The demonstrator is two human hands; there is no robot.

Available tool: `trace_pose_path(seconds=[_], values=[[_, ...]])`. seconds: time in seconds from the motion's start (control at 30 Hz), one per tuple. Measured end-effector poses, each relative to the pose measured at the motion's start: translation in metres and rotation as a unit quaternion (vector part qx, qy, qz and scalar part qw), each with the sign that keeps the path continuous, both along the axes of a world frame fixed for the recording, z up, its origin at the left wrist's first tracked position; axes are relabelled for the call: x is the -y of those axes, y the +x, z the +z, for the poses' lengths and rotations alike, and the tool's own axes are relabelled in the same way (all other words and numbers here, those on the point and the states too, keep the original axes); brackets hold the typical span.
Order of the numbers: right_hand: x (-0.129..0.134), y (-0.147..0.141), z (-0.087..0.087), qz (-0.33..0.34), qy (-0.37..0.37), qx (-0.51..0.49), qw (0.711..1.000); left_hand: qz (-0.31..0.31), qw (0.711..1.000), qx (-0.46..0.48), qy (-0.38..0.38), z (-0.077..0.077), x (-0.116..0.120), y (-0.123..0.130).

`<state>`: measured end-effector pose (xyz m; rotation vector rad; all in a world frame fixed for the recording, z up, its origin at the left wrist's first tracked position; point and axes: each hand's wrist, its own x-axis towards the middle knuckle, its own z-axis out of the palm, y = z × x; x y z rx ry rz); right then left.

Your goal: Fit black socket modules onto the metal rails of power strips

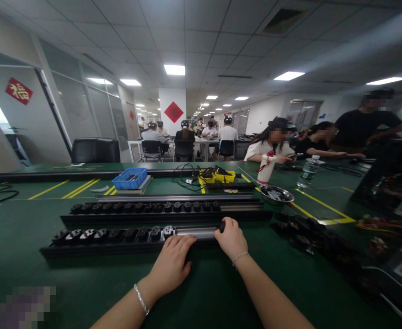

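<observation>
A long black rail (108, 249) lies nearest me on the green table, with a row of black and silver socket-like modules (128, 235) filling its left part. Bare silver channel (201, 233) shows to their right. My left hand (175, 260) rests on the rail's near edge beside the last module, fingers stretched out and holding nothing. At the rail's right end, my right hand (232, 240) pinches a small black module (222, 226), mostly hidden by the fingers. Behind runs a second black rail (166, 218) with a similar row of modules.
Loose black modules (303, 230) are heaped at right. Farther back are a metal bowl (276, 194) of small parts, a water bottle (308, 172), a white tumbler (265, 169), a blue bin (130, 179) and a yellow bin (224, 175) with cables. Co-workers (272, 141) sit at right.
</observation>
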<state>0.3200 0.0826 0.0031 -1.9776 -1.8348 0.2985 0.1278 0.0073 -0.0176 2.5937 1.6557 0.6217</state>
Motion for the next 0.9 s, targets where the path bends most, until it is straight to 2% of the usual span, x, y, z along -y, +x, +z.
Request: trace_pose_path(seconds=[0.7,0.9], values=[[-0.008,0.008,-0.002,-0.004,-0.01,-0.014,1.0,-0.001,1.0,0.006,-0.012,-0.001,-0.001,-0.001],[-0.013,0.017,-0.003,-0.018,0.008,-0.066,0.998,-0.002,1.0,0.006,-0.008,-0.002,-0.001,-0.001]])
